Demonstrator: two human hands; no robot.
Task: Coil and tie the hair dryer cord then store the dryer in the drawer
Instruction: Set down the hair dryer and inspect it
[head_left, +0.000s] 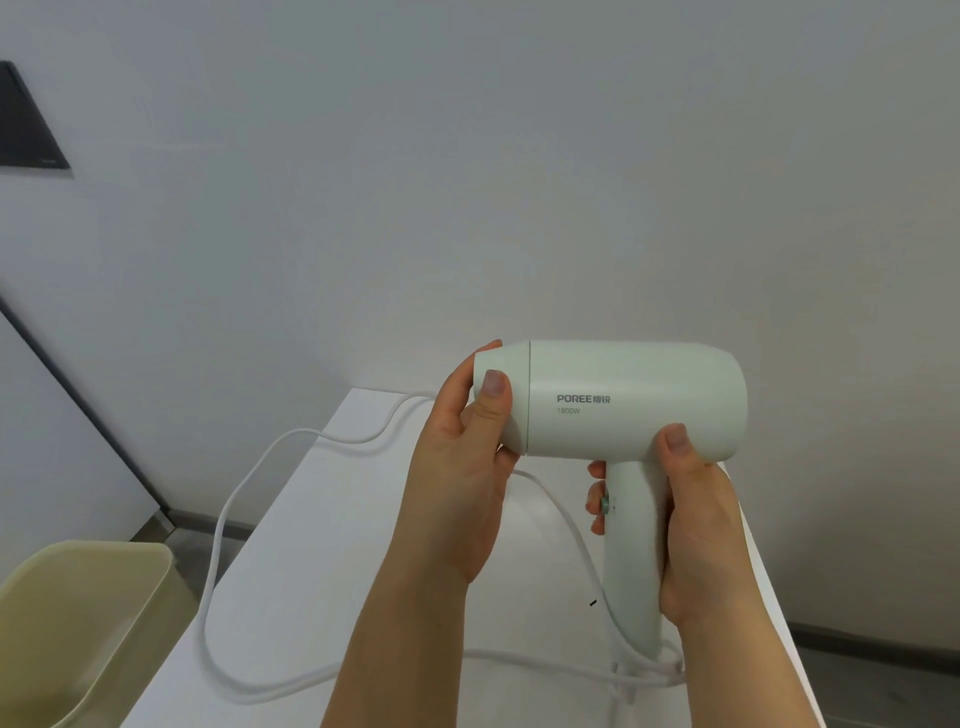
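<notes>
A pale green hair dryer (623, 400) is held up above the white tabletop (322, 545), barrel level, nozzle pointing left, handle hanging down. My left hand (462, 467) grips the nozzle end, thumb on its front face. My right hand (691, 525) wraps around the handle, thumb pressed on the barrel's underside. The white cord (228, 514) leaves the base of the handle and trails in loose loops over the table and off its left edge. No drawer is visible.
A beige plastic bin (83, 623) stands on the floor at the lower left, beside the table. A plain white wall fills the background, with a dark panel (26, 124) at the upper left.
</notes>
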